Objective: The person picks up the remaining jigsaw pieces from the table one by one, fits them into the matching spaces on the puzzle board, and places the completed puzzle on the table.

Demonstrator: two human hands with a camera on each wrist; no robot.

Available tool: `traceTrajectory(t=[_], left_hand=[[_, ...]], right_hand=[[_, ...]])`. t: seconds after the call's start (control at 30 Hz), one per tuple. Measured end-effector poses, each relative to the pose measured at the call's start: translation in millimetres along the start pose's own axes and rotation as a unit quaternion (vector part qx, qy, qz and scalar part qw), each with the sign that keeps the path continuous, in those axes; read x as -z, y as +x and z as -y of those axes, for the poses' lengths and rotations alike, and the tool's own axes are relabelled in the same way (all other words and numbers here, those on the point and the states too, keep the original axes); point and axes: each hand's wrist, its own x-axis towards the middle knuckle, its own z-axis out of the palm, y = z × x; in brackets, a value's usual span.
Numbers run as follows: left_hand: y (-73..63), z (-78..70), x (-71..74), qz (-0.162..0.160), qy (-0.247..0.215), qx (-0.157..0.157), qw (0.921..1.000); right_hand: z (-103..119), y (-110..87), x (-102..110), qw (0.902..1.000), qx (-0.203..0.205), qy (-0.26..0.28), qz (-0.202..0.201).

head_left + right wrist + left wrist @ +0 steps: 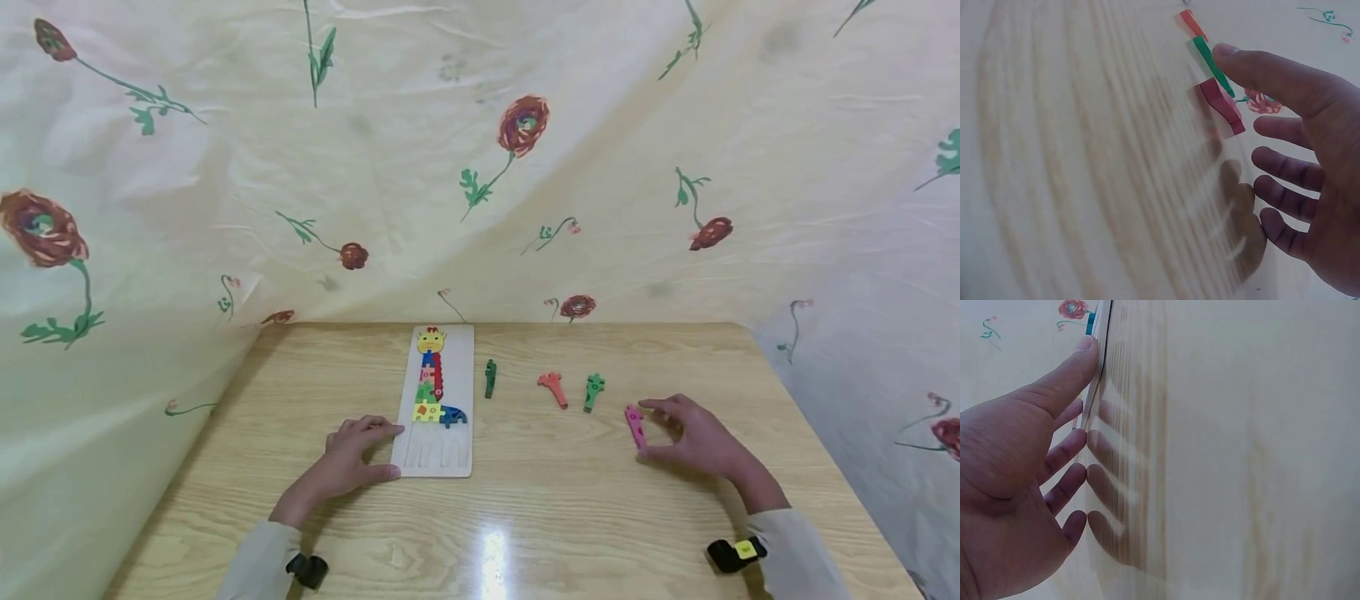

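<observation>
A white puzzle board (450, 450) lies upright on the table, with a giraffe puzzle (427, 387) of coloured pieces partly filling it and bare slots at its bottom. My left hand (352, 454) rests at the board's left edge, thumb and fingertips against it; the left wrist view shows its fingers extended and spread. On the right, my right hand (693, 437) reaches around a pink puzzle piece (635, 427), index finger near its top and thumb near its bottom. In the right wrist view that pink piece (1222, 106) lies on the table beyond the spread fingers.
Right of the board lie a dark green piece (491, 379), an orange piece (553, 389) and a green piece (593, 392). A flowered cloth (420, 167) hangs behind the wooden table (555, 517) and down both sides.
</observation>
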Motion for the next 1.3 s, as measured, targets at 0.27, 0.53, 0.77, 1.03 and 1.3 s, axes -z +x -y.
traceTrajectory(t=[0.27,0.53,0.77,1.03,1.3], left_hand=[[-0.7,-1.3,0.8,-0.001,-0.003,-0.003,1.0],[-2.3,-2.5,1.5,-0.003,0.0,-0.008,1.0],[-3.4,-4.7,1.6,-0.004,-0.002,-0.003,1.0],[0.0,-4.0,0.8,-0.004,0.003,0.005,1.0],[-0.6,-3.5,0.5,-0.004,0.005,0.005,1.0]], right_hand=[[1.3,-1.8,1.2,0.9999,-0.003,0.005,0.014],[1.9,-2.5,0.4,0.9999,0.007,-0.005,0.007],[2.4,-0.4,-0.9,0.9999,0.007,-0.011,-0.001],[1.7,0.8,-2.3,0.9995,0.013,-0.024,-0.019],[4.2,2.9,-1.3,0.9978,0.027,-0.017,-0.057]])
